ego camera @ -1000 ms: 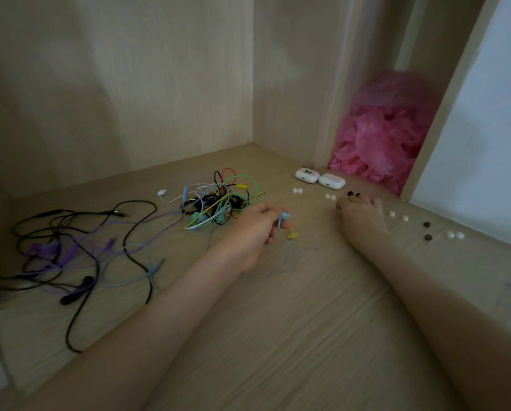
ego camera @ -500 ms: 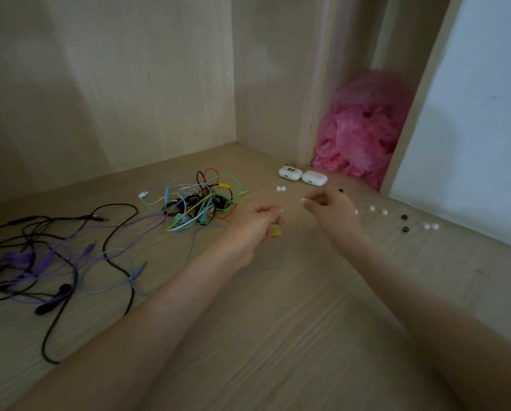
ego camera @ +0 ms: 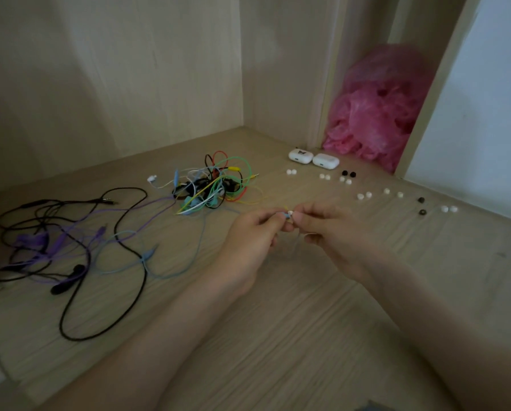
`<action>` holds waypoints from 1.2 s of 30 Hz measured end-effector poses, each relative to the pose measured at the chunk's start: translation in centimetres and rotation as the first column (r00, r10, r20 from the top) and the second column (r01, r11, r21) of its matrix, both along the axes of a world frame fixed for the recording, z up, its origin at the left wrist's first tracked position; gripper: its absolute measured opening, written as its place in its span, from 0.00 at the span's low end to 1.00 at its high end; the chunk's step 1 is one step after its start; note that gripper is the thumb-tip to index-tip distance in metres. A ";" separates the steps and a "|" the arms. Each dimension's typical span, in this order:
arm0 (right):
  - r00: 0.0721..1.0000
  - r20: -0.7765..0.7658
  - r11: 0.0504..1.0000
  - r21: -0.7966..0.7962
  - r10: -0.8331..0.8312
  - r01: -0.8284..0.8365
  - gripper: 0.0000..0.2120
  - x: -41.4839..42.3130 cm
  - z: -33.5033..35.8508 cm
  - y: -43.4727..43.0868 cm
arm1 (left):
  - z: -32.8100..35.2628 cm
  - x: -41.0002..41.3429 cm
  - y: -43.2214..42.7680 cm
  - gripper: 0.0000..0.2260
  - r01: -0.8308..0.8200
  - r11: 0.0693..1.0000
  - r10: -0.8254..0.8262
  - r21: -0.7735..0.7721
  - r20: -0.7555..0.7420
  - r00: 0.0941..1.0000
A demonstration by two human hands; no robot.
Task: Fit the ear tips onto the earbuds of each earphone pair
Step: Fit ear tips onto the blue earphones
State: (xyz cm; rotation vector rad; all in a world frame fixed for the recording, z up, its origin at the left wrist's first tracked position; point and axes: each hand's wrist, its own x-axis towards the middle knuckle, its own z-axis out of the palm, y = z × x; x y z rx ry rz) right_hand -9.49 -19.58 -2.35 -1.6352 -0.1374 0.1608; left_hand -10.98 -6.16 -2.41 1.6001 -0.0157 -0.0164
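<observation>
Thumb and forefinger of the right hand (ego camera: 331, 232) pinch a small white silicone ear tip (ego camera: 290, 213) against a pale blue plastic earbud (ego camera: 285, 217). The earbud is nipped in the curled fingertips of the left hand (ego camera: 248, 238), and the two hands meet just above the pale wood-grain floor (ego camera: 278, 336). A second ago the right hand was stretched out among the tips on the floor while the left waited with the earbud. Half a second ago it was coming back with its pick; now tip and bud touch. This suggests the fitting proper is beginning, though whether the tip is seated cannot be told. To the right, loose white ear tips (ego camera: 364, 195) and a few black ear tips (ego camera: 348, 173) lie scattered along the floor near two glossy white charging cases (ego camera: 300, 155). Beyond the left hand sits a knot of multicoloured earphone cables (ego camera: 218, 185), with black and purple earphone cables (ego camera: 55, 232) sprawled further left and a crumpled pink plastic bag (ego camera: 379, 108) in the corner recess. With so many tips unclaimed, most of the job appears to lie ahead.
</observation>
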 end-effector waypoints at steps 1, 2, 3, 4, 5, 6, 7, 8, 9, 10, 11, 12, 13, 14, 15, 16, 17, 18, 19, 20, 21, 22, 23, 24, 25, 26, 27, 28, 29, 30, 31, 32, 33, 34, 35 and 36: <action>1.000 -0.001 1.000 0.003 0.006 -0.006 0.05 0.2 0.0 -0.2 | 0.1 0.1 0.0 0.09 0.005 1.000 -0.005 -0.008 0.002 1.000; 1.000 -0.005 1.000 0.013 0.009 -0.009 0.05 0.3 -0.2 -0.2 | 0.0 0.1 -0.1 0.09 0.009 1.000 -0.009 -0.021 0.001 1.000; 1.000 -0.008 1.000 0.023 0.005 -0.005 0.05 0.5 -0.3 -0.3 | 0.0 0.1 -0.1 0.09 0.013 0.999 -0.013 -0.035 -0.002 1.000; 1.000 -0.008 1.000 0.028 -0.004 0.004 0.05 0.6 -0.5 -0.3 | -0.1 0.2 -0.2 0.09 0.016 0.999 -0.016 -0.047 -0.004 1.000; 1.000 -0.006 0.999 0.032 -0.017 0.017 0.05 0.6 -0.7 -0.2 | -0.1 0.1 -0.2 0.09 0.021 0.998 -0.021 -0.057 -0.006 1.000; 0.999 -0.003 0.999 0.032 -0.034 0.034 0.05 0.7 -0.8 -0.2 | -0.1 0.2 -0.2 0.09 0.028 0.997 -0.028 -0.066 -0.005 1.000; 0.999 0.001 0.998 0.033 -0.052 0.052 0.04 0.7 -1.0 -0.2 | -0.1 0.1 -0.2 0.09 0.035 0.996 -0.035 -0.078 -0.004 0.999; 0.998 0.002 0.997 0.038 -0.070 0.070 0.04 0.7 -1.0 -0.2 | -0.1 0.1 -0.3 0.09 0.041 0.995 -0.042 -0.095 -0.005 0.999; 0.996 0.005 0.995 0.042 -0.085 0.085 0.04 0.7 -1.1 -0.2 | -0.1 0.1 -0.3 0.09 0.046 0.992 -0.047 -0.114 -0.008 0.999; 0.995 0.006 0.994 0.047 -0.098 0.097 0.04 0.7 -1.1 -0.2 | 0.0 0.0 -0.3 0.09 0.049 0.991 -0.051 -0.127 -0.011 0.999; 0.994 0.008 0.993 0.047 -0.107 0.106 0.03 0.7 -1.1 -0.2 | 0.0 0.0 -0.2 0.09 0.051 0.990 -0.053 -0.133 -0.013 0.998; 0.994 0.012 0.993 0.045 -0.110 0.109 0.03 0.7 -1.2 -0.2 | -0.1 0.0 -0.2 0.09 0.051 0.990 -0.054 -0.132 -0.014 0.998; 0.994 0.020 0.994 0.040 -0.106 0.105 0.03 0.6 -1.2 -0.2 | -0.1 0.0 -0.2 0.08 0.050 0.990 -0.052 -0.130 -0.014 0.999; 0.995 0.029 0.995 0.036 -0.096 0.095 0.03 0.6 -1.2 -0.2 | -0.2 0.0 -0.2 0.08 0.049 0.991 -0.051 -0.127 -0.013 0.999; 0.996 0.037 0.996 0.032 -0.082 0.081 0.04 0.6 -1.2 -0.3 | -0.2 0.0 -0.2 0.08 0.050 0.991 -0.051 -0.123 -0.011 0.999; 0.997 0.042 0.997 0.028 -0.067 0.066 0.04 0.5 -1.2 -0.3 | -0.2 0.1 -0.1 0.09 0.048 0.992 -0.049 -0.118 -0.010 0.999; 0.997 0.044 0.998 0.024 -0.056 0.055 0.05 0.5 -1.2 -0.4 | -0.2 0.0 -0.1 0.09 0.045 0.992 -0.046 -0.114 -0.011 0.999; 0.998 0.044 0.999 0.020 -0.048 0.047 0.05 0.5 -1.2 -0.4 | -0.2 0.0 -0.1 0.09 0.042 0.993 -0.043 -0.109 -0.012 0.999; 0.998 0.042 0.999 0.016 -0.041 0.040 0.05 0.5 -1.2 -0.4 | -0.3 0.0 -0.1 0.09 0.040 0.994 -0.041 -0.103 -0.014 0.999; 0.999 0.039 0.999 0.012 -0.032 0.031 0.05 0.5 -1.1 -0.4 | -0.3 0.0 -0.1 0.09 0.038 0.995 -0.039 -0.098 -0.016 0.999; 0.999 0.038 1.000 0.007 -0.020 0.020 0.05 0.5 -1.1 -0.4 | -0.3 0.0 -0.1 0.09 0.036 0.995 -0.038 -0.092 -0.021 0.999; 0.999 0.038 1.000 0.002 -0.010 0.010 0.06 0.4 -1.1 -0.4 | -0.4 0.0 -0.1 0.09 0.035 0.996 -0.037 -0.084 -0.027 0.999; 0.999 0.037 1.000 -0.006 -0.001 0.002 0.06 0.4 -1.0 -0.4 | -0.4 0.0 0.0 0.09 0.034 0.997 -0.037 -0.076 -0.034 0.999; 0.999 0.034 1.000 -0.009 0.004 -0.003 0.07 0.3 -1.0 -0.4 | -0.4 0.1 0.0 0.09 0.033 0.997 -0.036 -0.065 -0.038 0.999; 1.000 0.027 1.000 0.001 0.004 -0.004 0.08 0.3 -1.0 -0.4 | -0.5 0.1 0.0 0.09 0.034 0.998 -0.036 -0.052 -0.039 0.999; 1.000 0.014 1.000 0.025 0.000 -0.001 0.08 0.3 -1.0 -0.3 | -0.5 0.2 0.0 0.08 0.035 0.999 -0.036 -0.035 -0.038 0.999; 1.000 -0.004 0.999 0.054 -0.004 0.004 0.09 0.3 -1.0 -0.3 | -0.5 0.2 0.1 0.08 0.037 0.999 -0.038 -0.021 -0.034 0.999; 1.000 -0.022 0.997 0.083 -0.005 0.007 0.09 0.2 -1.0 -0.3 | -0.5 0.2 0.1 0.08 0.040 0.999 -0.040 -0.010 -0.027 0.999; 0.999 -0.037 0.994 0.108 -0.002 0.006 0.10 0.2 -1.0 -0.2 | -0.5 0.1 0.2 0.08 0.042 0.999 -0.042 0.001 -0.019 0.999; 0.999 -0.051 0.991 0.132 0.004 0.003 0.11 0.1 -1.0 -0.2 | -0.5 0.1 0.2 0.07 0.043 0.999 -0.043 0.011 -0.011 0.999; 0.998 -0.064 0.988 0.154 0.011 -0.001 0.11 0.0 -0.9 -0.1 | -0.5 0.1 0.3 0.07 0.042 0.999 -0.042 0.019 -0.006 0.999; 0.997 -0.076 0.985 0.173 0.011 0.002 0.12 0.0 -1.0 0.0 | -0.5 0.1 0.3 0.08 0.039 0.999 -0.038 0.026 -0.003 0.999; 0.997 -0.081 0.983 0.185 0.007 0.009 0.11 -0.1 -1.0 0.1 | -0.5 0.1 0.3 0.08 0.032 0.999 -0.032 0.035 0.000 0.999; 0.997 -0.078 0.983 0.183 -0.002 0.016 0.11 -0.1 -1.0 0.1 | -0.5 0.1 0.3 0.08 0.022 0.999 -0.022 0.044 0.005 1.000; 0.998 -0.062 0.987 0.161 -0.015 0.025 0.11 -0.2 -1.1 0.1 | -0.6 0.1 0.4 0.09 0.014 0.999 -0.014 0.050 0.012 1.000; 0.999 -0.035 0.992 0.124 -0.031 0.035 0.10 -0.2 -1.2 0.2 | -0.6 0.1 0.4 0.09 0.007 0.999 -0.008 0.053 0.022 1.000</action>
